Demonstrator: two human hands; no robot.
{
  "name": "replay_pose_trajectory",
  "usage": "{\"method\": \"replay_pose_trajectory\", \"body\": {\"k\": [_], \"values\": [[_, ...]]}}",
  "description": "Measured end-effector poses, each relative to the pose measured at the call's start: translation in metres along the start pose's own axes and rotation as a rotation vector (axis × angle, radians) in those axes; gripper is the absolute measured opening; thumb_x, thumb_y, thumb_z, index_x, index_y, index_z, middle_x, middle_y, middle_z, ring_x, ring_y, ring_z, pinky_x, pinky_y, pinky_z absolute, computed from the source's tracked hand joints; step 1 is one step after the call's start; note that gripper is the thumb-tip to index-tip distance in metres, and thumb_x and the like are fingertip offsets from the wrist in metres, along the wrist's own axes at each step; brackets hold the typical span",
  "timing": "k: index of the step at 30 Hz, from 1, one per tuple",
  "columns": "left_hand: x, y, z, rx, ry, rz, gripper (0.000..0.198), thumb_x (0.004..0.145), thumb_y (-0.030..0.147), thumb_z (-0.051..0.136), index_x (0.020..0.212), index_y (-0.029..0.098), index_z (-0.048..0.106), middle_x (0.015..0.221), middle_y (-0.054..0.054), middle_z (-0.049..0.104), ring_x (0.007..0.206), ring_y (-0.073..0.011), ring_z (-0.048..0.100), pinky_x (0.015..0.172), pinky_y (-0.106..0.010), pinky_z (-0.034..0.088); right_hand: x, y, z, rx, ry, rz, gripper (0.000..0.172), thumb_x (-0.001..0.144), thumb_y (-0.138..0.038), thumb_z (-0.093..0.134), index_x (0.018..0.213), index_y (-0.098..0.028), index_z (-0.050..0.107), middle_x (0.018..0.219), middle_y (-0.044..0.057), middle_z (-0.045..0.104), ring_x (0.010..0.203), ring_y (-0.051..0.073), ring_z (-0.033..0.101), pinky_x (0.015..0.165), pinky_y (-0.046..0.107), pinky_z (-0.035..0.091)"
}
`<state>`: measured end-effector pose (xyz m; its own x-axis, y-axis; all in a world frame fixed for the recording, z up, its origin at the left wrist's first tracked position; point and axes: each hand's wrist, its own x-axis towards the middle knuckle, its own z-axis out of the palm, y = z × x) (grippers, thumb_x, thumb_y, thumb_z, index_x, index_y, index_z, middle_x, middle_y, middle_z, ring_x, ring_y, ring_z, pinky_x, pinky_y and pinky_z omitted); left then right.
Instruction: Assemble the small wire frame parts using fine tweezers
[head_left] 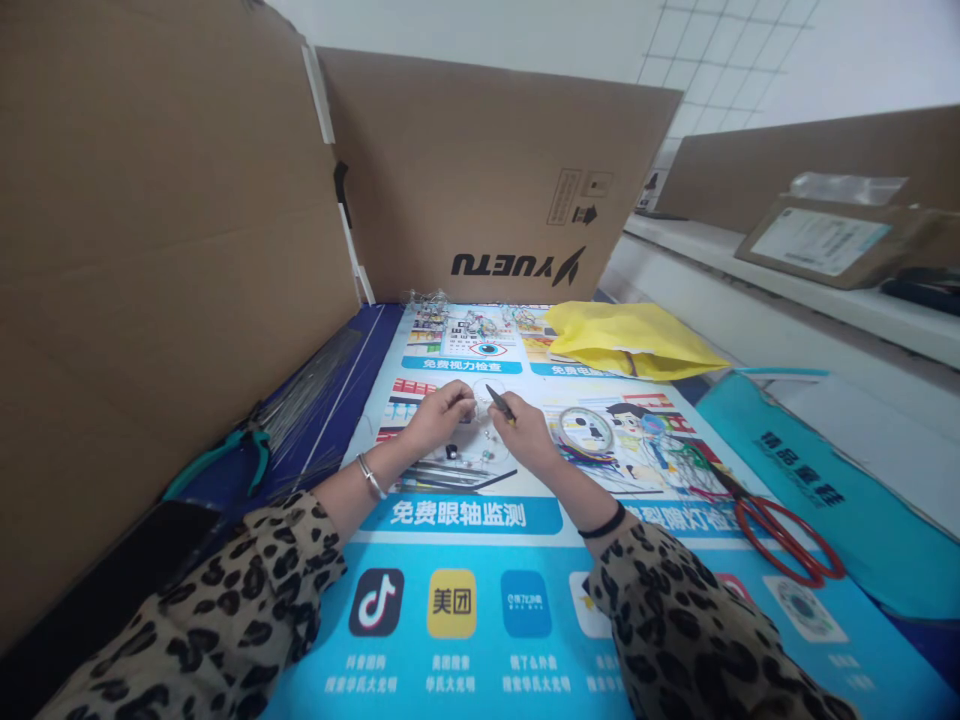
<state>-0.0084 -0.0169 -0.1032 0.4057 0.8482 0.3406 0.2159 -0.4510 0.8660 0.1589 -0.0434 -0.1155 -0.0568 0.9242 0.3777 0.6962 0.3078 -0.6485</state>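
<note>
Over the poster, right hand grips a tool angled up-left, left hand pinched.

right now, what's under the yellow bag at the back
The yellow bag lies on the printed poster, covering part of its far edge. The print beneath it is hidden, as is anything inside the bag.

Both forearms reach in from the lower edge, the left from 7 o'clock and the right from 5 o'clock, converging toward 12 until the hands nearly meet. The left hand lies knuckles up, its fingertips pinched together toward 3 o'clock. The right hand, just at its 3 o'clock, is curled in a closed grip on a slim dark tool that points to 10 o'clock.
</note>
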Motion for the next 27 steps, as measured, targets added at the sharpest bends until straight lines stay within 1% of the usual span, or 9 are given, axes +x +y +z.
{"method": "replay_pose_trajectory", "body": {"k": [3, 6, 9, 14, 20, 24, 27], "values": [[0.0009, -0.0007, 0.0008, -0.111, 0.052, -0.065, 0.012, 0.081, 0.028, 0.044, 0.075, 0.018, 0.046, 0.064, 0.002, 0.056, 0.062, -0.0104, 0.053, 0.063, -0.023, 0.041, -0.0001, 0.0000, 0.0002, -0.021, -0.007, 0.018, 0.015, 0.079, -0.032, 0.042, 0.080, -0.022, 0.053, 0.064, -0.003, 0.055, 0.060, 0.013, 0.051, 0.058, 0.022, 0.037], [0.0007, -0.0004, 0.0020, -0.202, 0.033, -0.095, 0.014, 0.082, 0.031, 0.044, 0.076, 0.018, 0.043, 0.065, 0.002, 0.056, 0.058, -0.0095, 0.056, 0.057, -0.021, 0.042, 0.0001, 0.0002, 0.0003, -0.043, -0.013, 0.012, 0.015, 0.080, -0.032, 0.042, 0.081, -0.022, 0.053, 0.067, -0.002, 0.056, 0.062, 0.013, 0.052, 0.060, 0.022, 0.037], [0.0002, 0.0001, 0.0023, -0.247, 0.022, -0.123, 0.015, 0.082, 0.032, 0.043, 0.077, 0.018, 0.042, 0.069, 0.002, 0.057, 0.055, -0.0083, 0.056, 0.051, -0.020, 0.041, 0.0005, 0.0014, 0.0007, -0.081, -0.017, -0.003, 0.016, 0.080, -0.032, 0.042, 0.083, -0.022, 0.054, 0.069, -0.001, 0.057, 0.064, 0.013, 0.053, 0.061, 0.022, 0.037], [0.0010, -0.0003, -0.0001, -0.235, 0.063, -0.121, 0.015, 0.082, 0.032, 0.043, 0.077, 0.018, 0.042, 0.068, 0.003, 0.058, 0.051, -0.0069, 0.054, 0.051, -0.019, 0.042, 0.0012, 0.0042, 0.0015, -0.192, -0.049, -0.053, 0.017, 0.081, -0.030, 0.042, 0.087, -0.020, 0.055, 0.077, 0.002, 0.060, 0.072, 0.014, 0.054, 0.066, 0.023, 0.037], [0.0006, -0.0004, -0.0014, -0.229, 0.060, -0.087, 0.016, 0.083, 0.033, 0.042, 0.079, 0.018, 0.042, 0.067, 0.002, 0.057, 0.050, -0.0066, 0.054, 0.049, -0.018, 0.043, 0.0014, 0.0040, -0.0005, -0.297, -0.127, -0.104, 0.017, 0.082, -0.025, 0.044, 0.091, -0.019, 0.057, 0.086, 0.004, 0.061, 0.082, 0.015, 0.054, 0.072, 0.024, 0.037], [-0.0002, -0.0002, -0.0017, -0.209, 0.068, -0.059, 0.016, 0.084, 0.033, 0.041, 0.079, 0.018, 0.042, 0.067, 0.003, 0.056, 0.051, -0.0062, 0.053, 0.050, -0.018, 0.043, 0.0023, 0.0045, -0.0017, -0.348, -0.137, -0.105, 0.017, 0.082, -0.025, 0.044, 0.091, -0.019, 0.057, 0.088, 0.005, 0.061, 0.084, 0.015, 0.053, 0.074, 0.024, 0.036], [-0.0001, -0.0005, -0.0023, -0.211, 0.076, -0.066, 0.015, 0.084, 0.033, 0.041, 0.079, 0.018, 0.042, 0.067, 0.003, 0.056, 0.050, -0.0060, 0.052, 0.050, -0.018, 0.043, 0.0038, 0.0065, -0.0036, -0.398, -0.158, -0.112, 0.017, 0.083, -0.026, 0.045, 0.090, -0.019, 0.058, 0.087, 0.005, 0.059, 0.084, 0.015, 0.052, 0.074, 0.024, 0.036]]}}
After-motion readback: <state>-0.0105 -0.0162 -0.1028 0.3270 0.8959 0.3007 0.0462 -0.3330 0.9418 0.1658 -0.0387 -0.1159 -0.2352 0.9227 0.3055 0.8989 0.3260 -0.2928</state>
